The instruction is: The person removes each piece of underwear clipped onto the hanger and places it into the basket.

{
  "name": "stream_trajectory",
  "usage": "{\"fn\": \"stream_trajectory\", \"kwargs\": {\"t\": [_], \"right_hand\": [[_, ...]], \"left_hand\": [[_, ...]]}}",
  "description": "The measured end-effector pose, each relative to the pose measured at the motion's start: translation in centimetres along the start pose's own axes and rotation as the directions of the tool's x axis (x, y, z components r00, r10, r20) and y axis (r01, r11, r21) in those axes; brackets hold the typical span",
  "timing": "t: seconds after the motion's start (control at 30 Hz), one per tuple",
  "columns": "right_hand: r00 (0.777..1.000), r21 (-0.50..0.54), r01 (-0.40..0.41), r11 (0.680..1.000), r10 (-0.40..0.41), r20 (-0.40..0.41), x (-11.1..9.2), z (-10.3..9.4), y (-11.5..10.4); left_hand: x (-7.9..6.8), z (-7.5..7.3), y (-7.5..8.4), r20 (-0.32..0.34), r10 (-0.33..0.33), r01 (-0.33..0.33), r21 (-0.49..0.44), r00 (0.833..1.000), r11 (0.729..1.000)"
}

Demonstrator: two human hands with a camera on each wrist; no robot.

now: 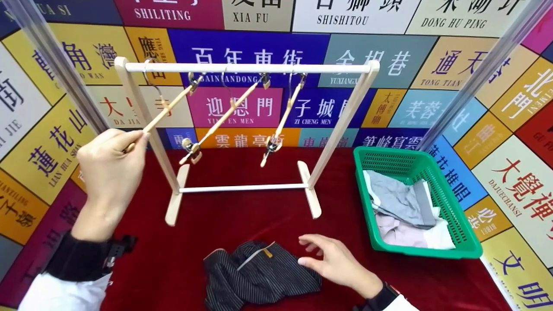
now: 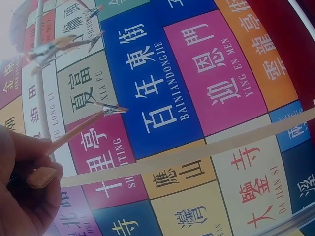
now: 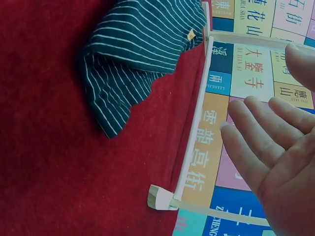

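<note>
My left hand [image 1: 113, 166] grips one end of a wooden clip hanger [image 1: 170, 106], whose hook is over the top bar of a small wooden rack [image 1: 250, 68]. In the left wrist view, a clip [image 2: 112, 108] shows at the hanger's far end, with bare wood between it and my fingers. Two more clip hangers [image 1: 233, 108] hang from the bar without garments. Beside a black striped garment [image 1: 268, 276] crumpled on the table, my right hand [image 1: 339, 261] hovers with its fingers loosely extended. The right wrist view shows nothing in that palm.
A green basket [image 1: 432, 252] at the right holds a grey garment [image 1: 399, 201] and pale cloth [image 1: 399, 231]. Dark red cloth [image 1: 242, 216] covers the table. Clear posts [image 1: 479, 73] rise at both sides, before patterned panels with lettering.
</note>
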State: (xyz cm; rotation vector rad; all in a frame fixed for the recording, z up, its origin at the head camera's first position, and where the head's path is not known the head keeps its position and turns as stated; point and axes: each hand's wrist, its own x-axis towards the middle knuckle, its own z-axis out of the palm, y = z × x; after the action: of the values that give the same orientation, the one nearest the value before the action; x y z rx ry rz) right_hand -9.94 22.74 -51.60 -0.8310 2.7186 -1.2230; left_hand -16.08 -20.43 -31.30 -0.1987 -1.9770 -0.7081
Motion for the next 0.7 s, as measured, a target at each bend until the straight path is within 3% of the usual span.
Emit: {"fn": "stream_trajectory", "kwargs": {"t": [0.33,0.7], "right_hand": [[0.996,-0.032,-0.058,0.998,0.061,0.068,1.3,1.7,0.3],[0.975,-0.039,-0.159,0.987,0.163,0.151,2.3,3.5,1.2]], "left_hand": [[-0.6,0.5,-0.4,-0.008,0.001,-0.002,-0.037,1.000,0.999],[-1.2,0.5,-0.4,-0.032,-0.027,0.025,-0.058,0.999,0.998]]}}
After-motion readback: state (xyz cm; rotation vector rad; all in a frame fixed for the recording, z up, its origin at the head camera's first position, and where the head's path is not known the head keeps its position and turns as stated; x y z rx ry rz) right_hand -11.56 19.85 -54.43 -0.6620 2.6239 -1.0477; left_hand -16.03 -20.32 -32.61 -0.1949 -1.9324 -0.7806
